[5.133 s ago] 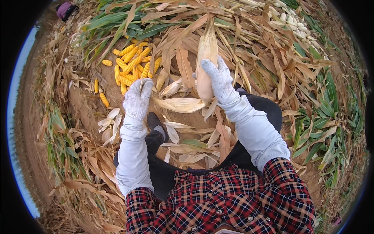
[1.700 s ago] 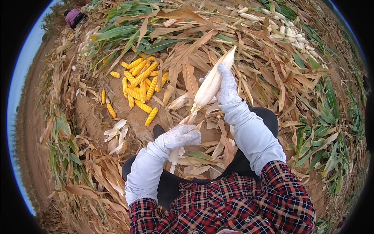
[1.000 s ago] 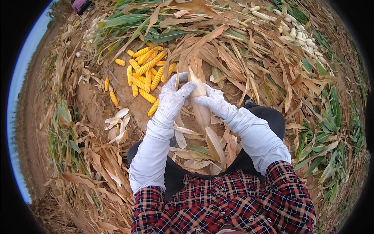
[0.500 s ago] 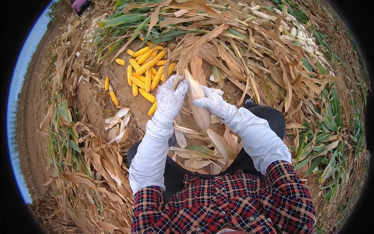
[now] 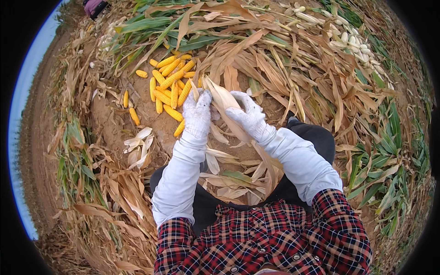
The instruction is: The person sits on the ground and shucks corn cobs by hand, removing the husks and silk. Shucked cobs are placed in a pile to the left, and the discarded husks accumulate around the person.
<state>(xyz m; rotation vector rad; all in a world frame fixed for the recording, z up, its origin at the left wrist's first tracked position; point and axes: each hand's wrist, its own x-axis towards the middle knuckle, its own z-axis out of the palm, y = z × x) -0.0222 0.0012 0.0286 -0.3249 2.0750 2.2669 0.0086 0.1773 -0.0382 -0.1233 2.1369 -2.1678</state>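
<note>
Between my hands, in front of my lap, is an ear of corn in its pale husk [image 5: 223, 97], its tip slanting up and to the left. My right hand [image 5: 250, 117], in a soiled white glove, grips the ear from its right side, thumb over the husk. My left hand [image 5: 197, 114], gloved too, is closed beside the ear's upper left end. From its fingers sticks up a thin, pointed, tan piece [image 5: 195, 90]; whether it is husk or a tool I cannot tell. Just beyond that hand lies a pile of bare yellow corn ears [image 5: 174, 85].
Dry stalks and leaves [image 5: 275, 59] heap up ahead and to the right. Whitish ears [image 5: 355, 43] lie at the far right. Loose husks [image 5: 233, 178] cover the soil between my legs, and more husks [image 5: 140, 146] lie left. Green leaves [image 5: 385, 156] are at the right.
The corn ear has tilted, its tip moving up and left. My left hand has shifted slightly left and down, and the right hand's fingers have come farther round the ear.
</note>
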